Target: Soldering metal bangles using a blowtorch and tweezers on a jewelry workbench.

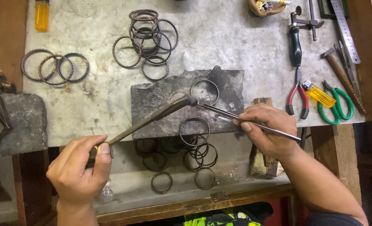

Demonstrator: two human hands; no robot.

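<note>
One ring [205, 92] is laid flat on the dark soldering block [161, 104], near its upper right part. The blowpipe torch [152, 118] is held in the left hand [79, 169], fist closed round its lower end; its bent tip sits at about 9 o'clock of the ring, just beside the rim. Thin tweezers [244, 121] are pinched in the right hand [267, 129] between thumb and fingers, the point aimed at the ring's 8 o'clock edge, close to the torch tip. No flame can be seen, so whether heating is on cannot be told.

Progress, as judged: early to middle. One ring is being worked. A second ring [194, 130] hangs over the block's lower edge, and a loose heap of rings [182, 155] lies at 6 o'clock of the block. More rings are stacked at 12 o'clock [148, 39] and at 10 o'clock [54, 67]. Which piles are finished cannot be told.

From the right hand the worked ring is at 10 o'clock, near, not touched. From the left hand it is at 1 o'clock, well apart.
</note>
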